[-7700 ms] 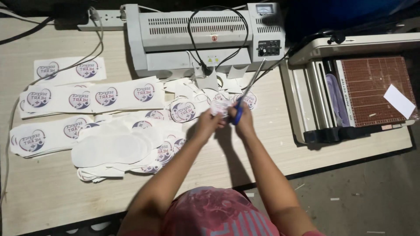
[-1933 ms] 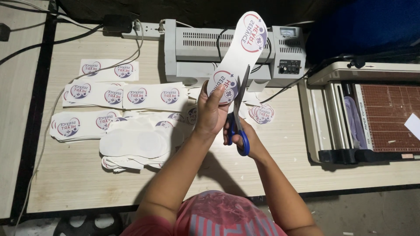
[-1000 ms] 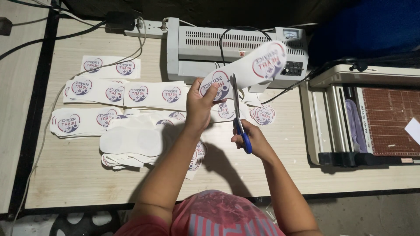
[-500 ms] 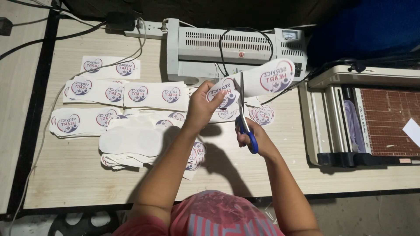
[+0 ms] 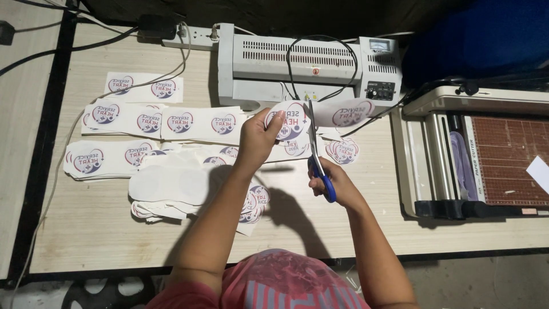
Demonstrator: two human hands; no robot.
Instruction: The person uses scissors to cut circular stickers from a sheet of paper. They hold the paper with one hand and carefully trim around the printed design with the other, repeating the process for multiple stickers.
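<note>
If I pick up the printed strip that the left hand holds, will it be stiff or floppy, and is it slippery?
The strip probably bends but is not limp: held at one end by the left hand, it reaches out past the scissors with little droop. It looks thin and flat, so likely light. If it is laminated film, it may be slippery; the sheen is too faint to tell.

Warm, fairly bright light over the pale wooden bench (image 5: 103,229), soft dark arm shadows cast toward the lower middle of the frame, top edge and upper right falling into darkness, sharp focus at centre, slight wide-angle bowing at left edge
</note>
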